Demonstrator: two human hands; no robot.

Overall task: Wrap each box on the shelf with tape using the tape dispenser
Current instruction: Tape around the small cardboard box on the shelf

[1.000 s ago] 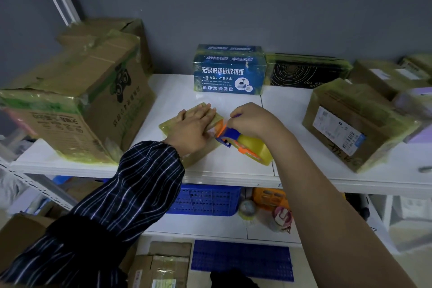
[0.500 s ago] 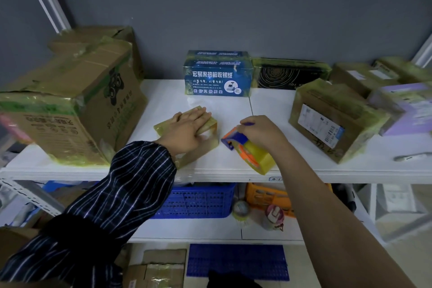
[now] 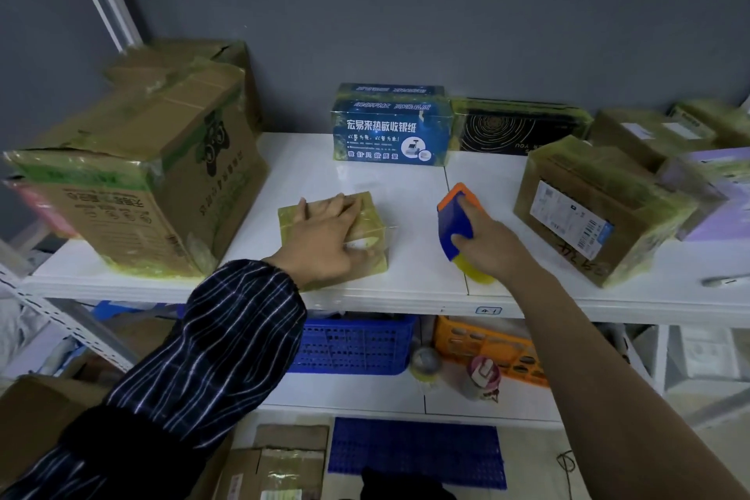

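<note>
The small flat cardboard box (image 3: 375, 225), sheathed in yellowish tape, lies near the front edge of the white shelf (image 3: 308, 166). The left hand (image 3: 324, 235) presses on its top with fingers straight and spread. The right hand (image 3: 493, 252) has its fingers curled round the orange-and-blue tape dispenser (image 3: 456, 217) with its yellow roll, to the box's right, near but apart from it. Whether a strand of tape joins them I cannot tell.

This box looks close to finished. At least 5 others already show the same glossy yellow-green film:
- the large brown carton (image 3: 142, 183)
- the blue printed box (image 3: 391, 130)
- the black ring-patterned box (image 3: 515, 126)
- the labelled brown box (image 3: 588, 211)
- the pale purple box (image 3: 714, 191)

No bare box is visible, so little seems left.
</note>
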